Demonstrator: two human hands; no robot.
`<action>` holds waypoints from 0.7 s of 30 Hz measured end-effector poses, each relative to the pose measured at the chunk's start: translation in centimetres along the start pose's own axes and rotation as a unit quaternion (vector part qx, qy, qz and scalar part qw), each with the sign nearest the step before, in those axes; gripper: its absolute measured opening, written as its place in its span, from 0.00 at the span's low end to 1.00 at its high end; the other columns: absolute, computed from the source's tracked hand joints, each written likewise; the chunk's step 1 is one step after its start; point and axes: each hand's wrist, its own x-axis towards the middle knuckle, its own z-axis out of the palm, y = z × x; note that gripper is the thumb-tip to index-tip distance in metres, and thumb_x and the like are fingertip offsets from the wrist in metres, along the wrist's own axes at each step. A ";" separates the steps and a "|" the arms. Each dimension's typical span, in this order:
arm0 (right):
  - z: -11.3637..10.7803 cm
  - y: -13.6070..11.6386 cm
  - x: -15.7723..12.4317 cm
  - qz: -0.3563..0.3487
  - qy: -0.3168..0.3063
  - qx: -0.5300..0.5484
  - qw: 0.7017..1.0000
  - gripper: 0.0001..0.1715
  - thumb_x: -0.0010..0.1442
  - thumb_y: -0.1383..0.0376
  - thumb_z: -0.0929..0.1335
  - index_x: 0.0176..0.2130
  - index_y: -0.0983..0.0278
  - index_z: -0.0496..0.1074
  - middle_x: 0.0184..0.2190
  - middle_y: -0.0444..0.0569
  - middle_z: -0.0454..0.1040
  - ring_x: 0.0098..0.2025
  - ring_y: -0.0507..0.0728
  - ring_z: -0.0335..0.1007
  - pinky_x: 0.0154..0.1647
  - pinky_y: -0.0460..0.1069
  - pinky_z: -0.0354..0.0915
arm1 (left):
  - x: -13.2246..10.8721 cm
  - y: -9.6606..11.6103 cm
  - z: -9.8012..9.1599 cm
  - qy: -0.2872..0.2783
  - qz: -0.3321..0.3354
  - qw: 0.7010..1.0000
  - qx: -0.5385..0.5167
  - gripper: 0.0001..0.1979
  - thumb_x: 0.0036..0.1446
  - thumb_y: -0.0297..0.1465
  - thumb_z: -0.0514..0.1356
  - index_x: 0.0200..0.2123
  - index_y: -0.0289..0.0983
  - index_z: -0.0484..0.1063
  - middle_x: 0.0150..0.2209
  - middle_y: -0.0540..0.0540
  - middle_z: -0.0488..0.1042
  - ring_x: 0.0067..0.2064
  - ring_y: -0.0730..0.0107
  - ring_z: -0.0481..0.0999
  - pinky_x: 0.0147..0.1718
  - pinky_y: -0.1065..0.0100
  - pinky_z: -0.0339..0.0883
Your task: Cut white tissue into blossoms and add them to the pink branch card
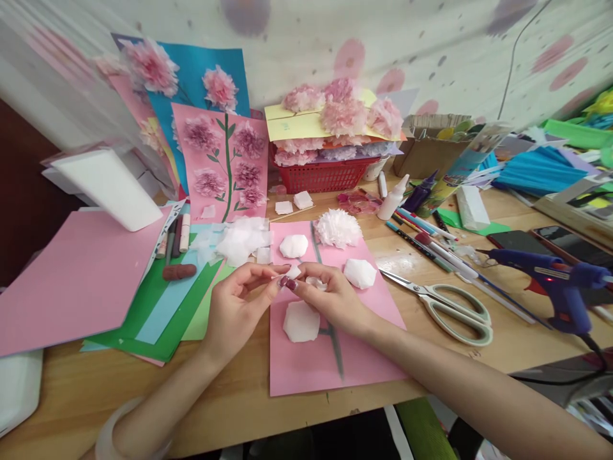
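Observation:
Between the fingertips of my left hand [244, 303] and my right hand [332, 297] is a small piece of white tissue paper [293, 272], pinched from both sides. Below lies a pink sheet of card [292, 370] with a painted green stem [336, 354]. White paper pads [301, 321] sit on the card, one by the lower stem, another [360, 273] to the right and a third [294, 246] above my fingers. A fluffy white paper flower [338, 228] is at the card's top. Left of it are loose white tissue pieces [244, 239].
Scissors [445, 303] lie right of the card, with a blue glue gun [555, 275] beyond. Pens [421, 246] and a white glue bottle [393, 198] are behind. A red basket [325, 176] bears paper flowers. Green and pink sheets [76, 275] lie left, near a finished flower card [201, 153].

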 end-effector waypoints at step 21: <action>-0.1 -0.1 -0.4 0.015 -0.020 0.049 0.998 0.18 0.61 0.56 0.64 0.25 0.64 0.63 0.19 0.38 0.56 0.21 0.48 0.49 0.23 0.46 0.48 | -0.6 -0.5 -0.4 -0.022 0.099 0.994 0.044 0.07 0.50 0.25 0.65 0.26 0.40 0.69 0.36 0.50 0.82 0.44 0.64 0.80 0.56 0.57 0.65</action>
